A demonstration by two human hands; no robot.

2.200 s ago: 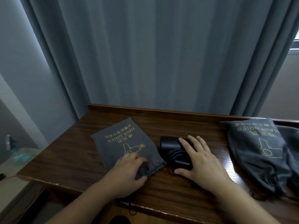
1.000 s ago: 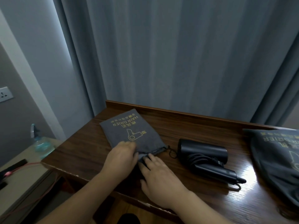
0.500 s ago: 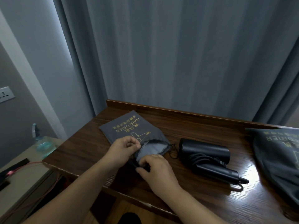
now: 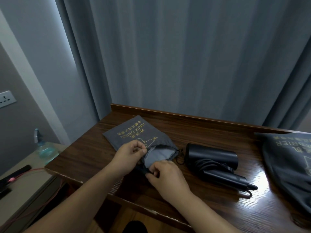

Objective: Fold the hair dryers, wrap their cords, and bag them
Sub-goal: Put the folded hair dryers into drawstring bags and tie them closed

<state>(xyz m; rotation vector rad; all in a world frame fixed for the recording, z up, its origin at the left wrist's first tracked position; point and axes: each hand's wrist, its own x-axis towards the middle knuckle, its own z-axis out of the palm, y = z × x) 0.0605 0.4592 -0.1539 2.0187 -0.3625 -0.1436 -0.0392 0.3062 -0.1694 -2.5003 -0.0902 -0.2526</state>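
Observation:
A grey drawstring bag [image 4: 133, 133] printed "HAIR DRIER" in gold lies flat on the dark wooden table [image 4: 210, 202]. Its mouth faces me and gapes, showing the lighter lining. My left hand [image 4: 128, 154] pinches the upper edge of the mouth. My right hand [image 4: 164, 176] pinches the lower edge close to the table's front. Just right of the bag lies a folded black hair dryer [image 4: 212, 161] with its cord wound round it, touched by neither hand.
A second grey hair-dryer bag [image 4: 289, 167] lies bulging at the table's right end. Grey curtains hang behind the table. Left of it, a lower side table carries a spray bottle [image 4: 44, 147] and a red cable. A wall socket [image 4: 6, 99] sits at far left.
My right hand left the hair dryer and came to the bag. Both hands took the bag's mouth and have pulled it wider apart over the last second.

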